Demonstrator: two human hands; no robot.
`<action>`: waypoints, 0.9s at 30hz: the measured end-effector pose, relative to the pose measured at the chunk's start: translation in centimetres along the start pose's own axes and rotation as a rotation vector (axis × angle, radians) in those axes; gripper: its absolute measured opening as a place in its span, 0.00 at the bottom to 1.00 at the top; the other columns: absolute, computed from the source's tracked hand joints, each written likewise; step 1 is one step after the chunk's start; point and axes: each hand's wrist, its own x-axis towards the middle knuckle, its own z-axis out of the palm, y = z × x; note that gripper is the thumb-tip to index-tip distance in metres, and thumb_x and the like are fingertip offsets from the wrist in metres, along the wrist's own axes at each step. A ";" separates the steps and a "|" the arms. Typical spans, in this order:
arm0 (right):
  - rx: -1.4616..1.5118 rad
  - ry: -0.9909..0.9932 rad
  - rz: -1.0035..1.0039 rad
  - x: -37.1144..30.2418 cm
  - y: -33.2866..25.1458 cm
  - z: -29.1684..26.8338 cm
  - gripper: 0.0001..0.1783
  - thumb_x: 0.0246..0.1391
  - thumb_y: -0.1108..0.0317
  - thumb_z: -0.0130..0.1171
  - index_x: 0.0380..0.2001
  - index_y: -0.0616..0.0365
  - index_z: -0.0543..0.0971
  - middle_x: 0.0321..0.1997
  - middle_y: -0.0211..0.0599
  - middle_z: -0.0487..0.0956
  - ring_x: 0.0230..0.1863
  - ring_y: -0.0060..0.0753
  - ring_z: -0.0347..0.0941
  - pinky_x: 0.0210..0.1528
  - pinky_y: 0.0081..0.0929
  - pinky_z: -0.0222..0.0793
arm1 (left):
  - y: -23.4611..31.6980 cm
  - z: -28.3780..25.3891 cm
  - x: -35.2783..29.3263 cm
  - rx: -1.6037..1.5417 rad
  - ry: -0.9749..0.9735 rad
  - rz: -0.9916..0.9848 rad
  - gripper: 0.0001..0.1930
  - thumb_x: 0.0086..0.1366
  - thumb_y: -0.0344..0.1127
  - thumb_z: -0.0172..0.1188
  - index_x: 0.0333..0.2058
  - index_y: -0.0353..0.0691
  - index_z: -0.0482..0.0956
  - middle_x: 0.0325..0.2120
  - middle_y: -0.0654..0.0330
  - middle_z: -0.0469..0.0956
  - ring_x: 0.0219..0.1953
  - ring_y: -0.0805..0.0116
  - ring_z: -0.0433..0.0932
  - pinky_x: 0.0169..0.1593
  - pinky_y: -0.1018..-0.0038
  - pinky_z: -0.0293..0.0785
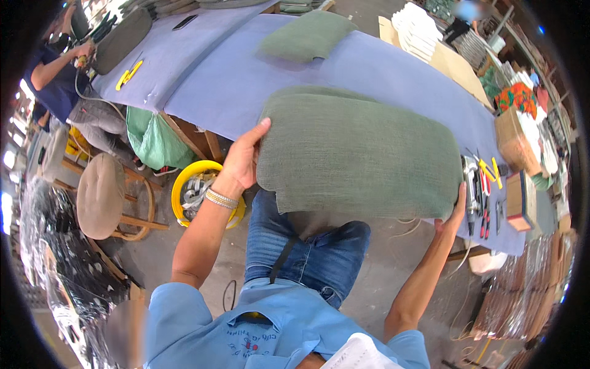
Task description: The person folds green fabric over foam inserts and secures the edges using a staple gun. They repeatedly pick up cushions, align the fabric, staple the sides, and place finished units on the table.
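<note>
A large green fabric-covered cushion [359,154] lies at the near edge of a long table covered in lilac cloth [393,74]. My left hand [243,157] grips its left side, thumb on top. My right hand [453,212] holds its lower right corner from beneath. A second green cushion [307,35] rests farther back on the table.
A staple gun [471,184], yellow-handled pliers [490,172] and small boxes [519,200] lie at the table's right end. A yellow bucket [195,192], a green bag [153,138] and a round padded stool [101,197] stand at left. Another person [58,74] works at the far left.
</note>
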 end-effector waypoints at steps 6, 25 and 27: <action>0.001 -0.159 -0.318 -1.4 -9.3 10.5 0.35 0.71 0.43 0.51 0.69 0.56 0.69 0.69 0.40 0.73 0.68 0.39 0.70 0.69 0.40 0.65 | -1.2 -0.4 -1.2 0.044 0.007 0.256 0.41 0.69 0.45 0.66 0.74 0.45 0.55 0.66 0.55 0.69 0.64 0.57 0.71 0.63 0.54 0.73; -1.024 -1.054 -0.382 7.6 9.3 32.5 0.29 0.63 0.47 0.61 0.60 0.53 0.78 0.52 0.46 0.85 0.45 0.51 0.84 0.50 0.45 0.77 | 21.5 -11.3 34.9 0.241 0.771 0.996 0.40 0.69 0.36 0.64 0.72 0.37 0.52 0.67 0.50 0.66 0.65 0.51 0.70 0.66 0.53 0.70; -1.099 -1.045 -0.357 8.1 9.1 31.7 0.28 0.63 0.48 0.60 0.59 0.54 0.78 0.51 0.46 0.86 0.45 0.51 0.84 0.49 0.45 0.77 | 17.6 -10.1 36.3 0.304 0.851 0.994 0.44 0.68 0.40 0.64 0.74 0.32 0.48 0.69 0.47 0.62 0.67 0.52 0.68 0.70 0.62 0.64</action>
